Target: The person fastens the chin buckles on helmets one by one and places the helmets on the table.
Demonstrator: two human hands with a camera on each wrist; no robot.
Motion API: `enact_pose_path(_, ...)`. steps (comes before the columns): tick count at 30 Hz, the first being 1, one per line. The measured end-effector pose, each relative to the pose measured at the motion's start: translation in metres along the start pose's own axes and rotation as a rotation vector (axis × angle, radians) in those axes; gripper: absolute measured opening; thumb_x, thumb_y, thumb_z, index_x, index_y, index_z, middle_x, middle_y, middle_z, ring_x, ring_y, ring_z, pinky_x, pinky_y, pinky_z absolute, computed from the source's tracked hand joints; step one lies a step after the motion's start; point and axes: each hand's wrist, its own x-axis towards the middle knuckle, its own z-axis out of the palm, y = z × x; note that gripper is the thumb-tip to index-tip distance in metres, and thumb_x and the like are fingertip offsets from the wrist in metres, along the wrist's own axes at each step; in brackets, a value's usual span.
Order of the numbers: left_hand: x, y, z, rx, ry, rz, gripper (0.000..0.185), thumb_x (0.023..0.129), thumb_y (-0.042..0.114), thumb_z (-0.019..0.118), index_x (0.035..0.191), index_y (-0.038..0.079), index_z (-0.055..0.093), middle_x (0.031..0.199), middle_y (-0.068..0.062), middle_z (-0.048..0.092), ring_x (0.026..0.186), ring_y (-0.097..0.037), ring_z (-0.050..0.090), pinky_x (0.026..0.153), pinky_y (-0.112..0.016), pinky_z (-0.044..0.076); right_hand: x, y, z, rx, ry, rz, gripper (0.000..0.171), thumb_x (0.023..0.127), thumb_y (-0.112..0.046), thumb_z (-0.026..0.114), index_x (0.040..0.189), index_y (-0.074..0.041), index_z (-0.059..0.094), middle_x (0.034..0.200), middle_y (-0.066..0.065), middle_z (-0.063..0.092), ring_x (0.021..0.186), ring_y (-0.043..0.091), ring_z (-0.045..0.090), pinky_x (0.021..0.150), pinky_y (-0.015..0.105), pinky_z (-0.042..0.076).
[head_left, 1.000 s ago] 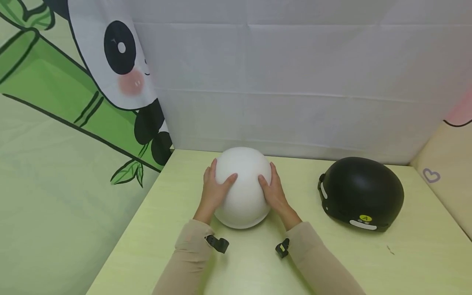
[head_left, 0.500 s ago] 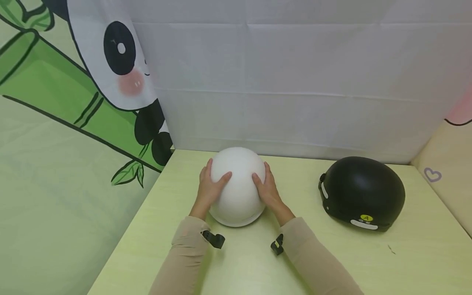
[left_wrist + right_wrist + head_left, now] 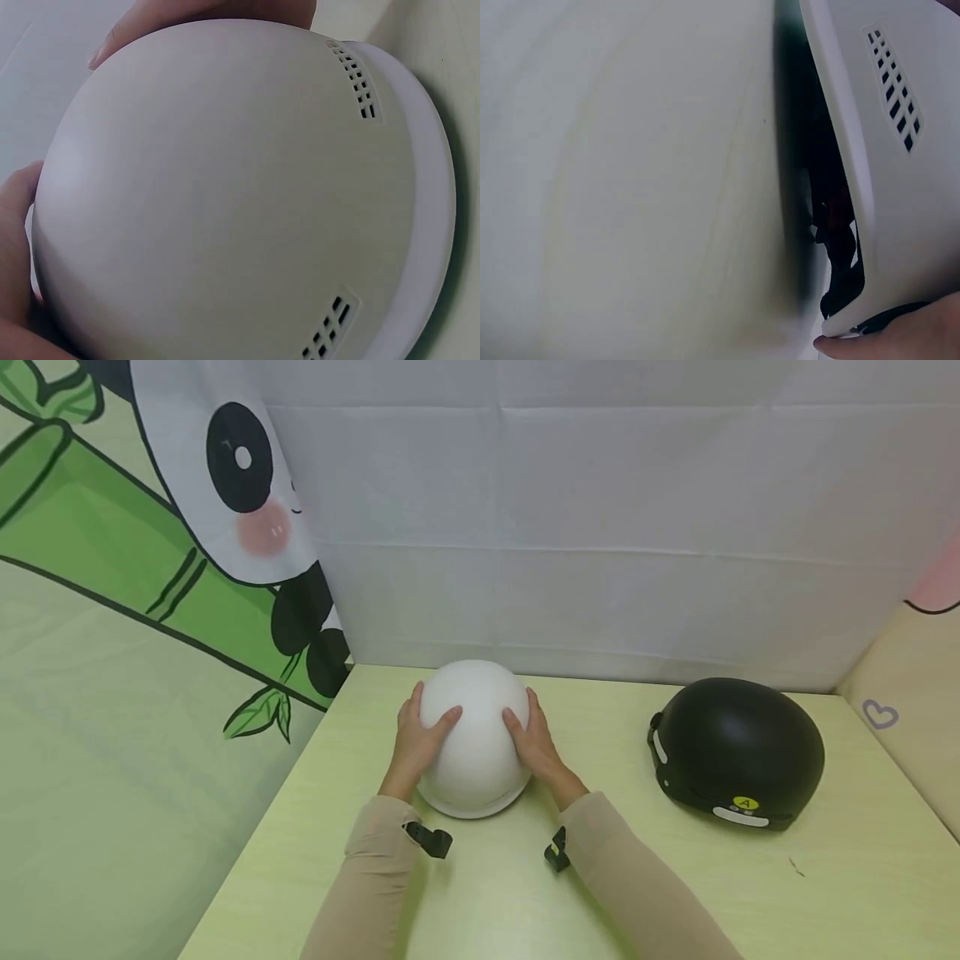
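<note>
Both hands hold a smooth white helmet [image 3: 477, 760] from its two sides, over the left middle of the table. My left hand [image 3: 416, 743] lies along its left side with the thumb on the shell. On the opposite side my right hand [image 3: 537, 745] grips it, thumb also on the shell. Small vent grids show on the helmet [image 3: 225, 187] in the left wrist view. In the right wrist view a dark strap [image 3: 844, 244] hangs under the raised rim, and a finger [image 3: 900, 334] touches the rim's end. Most other fingers are hidden behind the shell.
A black helmet [image 3: 738, 747] with a yellow round sticker sits at the right of the pale table [image 3: 480, 893]. A grey-white cloth [image 3: 585, 527] hangs along the back edge. Printed panels stand at both sides, a panda [image 3: 240, 460] on the left one.
The white helmet and both hands have slid a little to the left. The grip looks the same, and the black helmet has stayed in place.
</note>
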Motion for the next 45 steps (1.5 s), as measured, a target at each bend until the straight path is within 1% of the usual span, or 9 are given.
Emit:
enact_pose_path(8,0.003,-0.008,-0.001,0.014,-0.014,-0.005,0.095,0.070,0.070,0.055,0.145,0.032,0.010,0.146,-0.009,0.011,0.123,-0.043,0.027,0.082,-0.064,0.032,0.001,0.007,0.008,-0.006,-0.009,0.015,0.074,0.091,-0.054,0.037,0.146,-0.016,0.006,0.146,0.016,0.012,0.129,0.039,0.018,0.093,0.060,0.023)
enact_pose_path(16,0.005,-0.010,0.000,0.018,0.016,0.005,0.094,0.072,0.068,0.056,0.145,0.031,0.010,0.145,-0.012,0.011,0.122,-0.045,0.027,0.082,-0.064,0.031,0.008,0.010,0.008,0.008,-0.036,-0.012,0.073,0.091,-0.054,0.038,0.146,-0.017,0.007,0.146,0.016,0.014,0.128,0.038,0.021,0.092,0.060,0.025)
enact_pose_path(23,0.006,-0.011,0.001,0.030,0.022,-0.001,0.095,0.070,0.070,0.055,0.145,0.032,0.010,0.145,-0.011,0.011,0.121,-0.045,0.028,0.082,-0.064,0.032,0.011,0.012,0.008,0.026,-0.048,-0.003,0.074,0.091,-0.054,0.038,0.146,-0.016,0.007,0.146,0.015,0.013,0.128,0.038,0.020,0.092,0.059,0.025)
enact_pose_path(30,0.006,-0.013,0.002,0.044,0.013,-0.003,0.099,0.068,0.074,0.052,0.145,0.032,0.008,0.145,-0.012,0.011,0.121,-0.046,0.029,0.081,-0.064,0.032,0.010,0.009,0.001,0.018,-0.086,0.001,0.077,0.090,-0.057,0.036,0.146,-0.015,0.004,0.148,0.012,0.009,0.131,0.033,0.014,0.097,0.054,0.019)
enact_pose_path(34,0.003,-0.011,0.001,0.090,0.014,-0.013,0.099,0.067,0.078,0.048,0.144,0.037,0.001,0.147,-0.014,0.003,0.125,-0.048,0.017,0.083,-0.066,0.028,0.006,0.009,-0.010,0.001,-0.117,-0.022,0.077,0.090,-0.058,0.033,0.146,-0.015,0.002,0.149,0.009,0.005,0.133,0.031,0.008,0.100,0.053,0.013)
enact_pose_path(36,0.000,-0.009,0.001,0.140,0.038,-0.007,0.098,0.067,0.079,0.045,0.143,0.039,-0.002,0.148,-0.013,-0.002,0.129,-0.046,0.008,0.086,-0.068,0.022,0.004,0.010,-0.018,-0.022,-0.122,-0.031,0.077,0.090,-0.058,0.033,0.146,-0.016,0.001,0.149,0.008,0.003,0.133,0.031,0.005,0.100,0.053,0.010)
enact_pose_path(38,-0.004,-0.004,0.001,0.198,0.077,0.018,0.096,0.068,0.080,0.042,0.143,0.039,-0.001,0.149,-0.010,-0.004,0.130,-0.042,-0.001,0.088,-0.070,0.014,0.002,0.012,-0.025,-0.063,-0.124,-0.029,0.077,0.090,-0.059,0.032,0.146,-0.019,0.000,0.149,0.008,0.002,0.133,0.030,0.004,0.100,0.054,0.009)
enact_pose_path(41,-0.011,0.007,0.001,0.275,0.129,0.088,0.092,0.070,0.079,0.039,0.145,0.036,0.005,0.149,-0.006,-0.004,0.131,-0.039,-0.007,0.089,-0.070,0.005,0.001,0.016,-0.033,-0.118,-0.137,-0.030,0.078,0.089,-0.061,0.032,0.146,-0.020,-0.001,0.149,0.010,0.001,0.133,0.030,0.002,0.100,0.055,0.008)
enact_pose_path(45,-0.019,0.022,0.003,0.363,0.139,0.188,0.087,0.076,0.075,0.037,0.146,0.031,0.011,0.149,-0.008,-0.002,0.130,-0.039,-0.012,0.092,-0.067,-0.001,-0.001,0.021,-0.041,-0.209,-0.146,-0.021,0.079,0.087,-0.064,0.031,0.146,-0.022,-0.001,0.149,0.010,0.001,0.133,0.030,0.002,0.099,0.058,0.008)
